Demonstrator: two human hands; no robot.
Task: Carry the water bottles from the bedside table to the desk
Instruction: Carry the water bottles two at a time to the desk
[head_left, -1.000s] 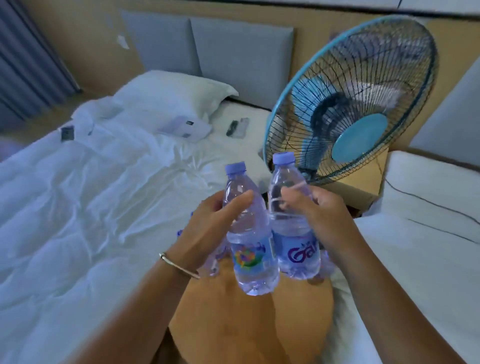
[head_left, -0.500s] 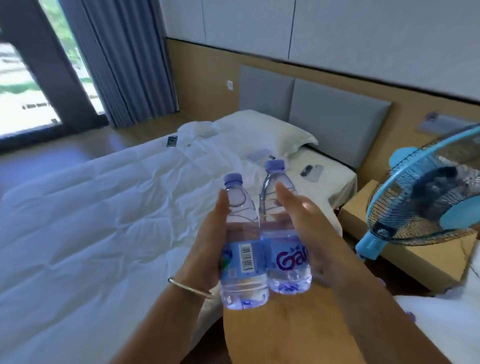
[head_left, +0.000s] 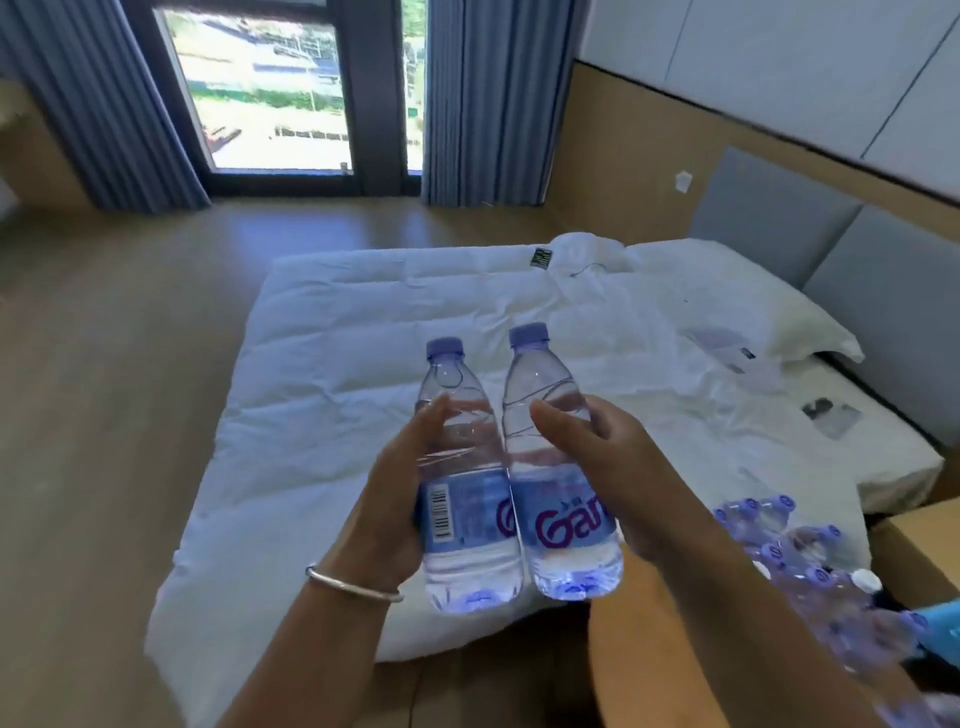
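Observation:
I hold two clear water bottles with purple caps upright and side by side in front of me, above the bed's near edge. My left hand (head_left: 400, 488) grips the left bottle (head_left: 467, 519), whose barcode faces me. My right hand (head_left: 602, 457) grips the right bottle (head_left: 563, 514), whose label shows purple letters. The two bottles touch each other. Several more bottles (head_left: 810, 561) with purple caps stand in a blurred group at the lower right, beside a round wooden table (head_left: 654, 660).
A bed with a white duvet (head_left: 363, 332) fills the middle, with a pillow (head_left: 727, 291) and grey headboard (head_left: 857, 291) at the right. Wooden floor (head_left: 104, 364) lies to the left. A glass door (head_left: 265, 88) with blue curtains stands behind. A blue fan base (head_left: 935, 629) shows at the right edge.
My view has swung left, away from the fan and bedside table toward the window and floor. Both hands have kept their bottles, carrying them upright and together.

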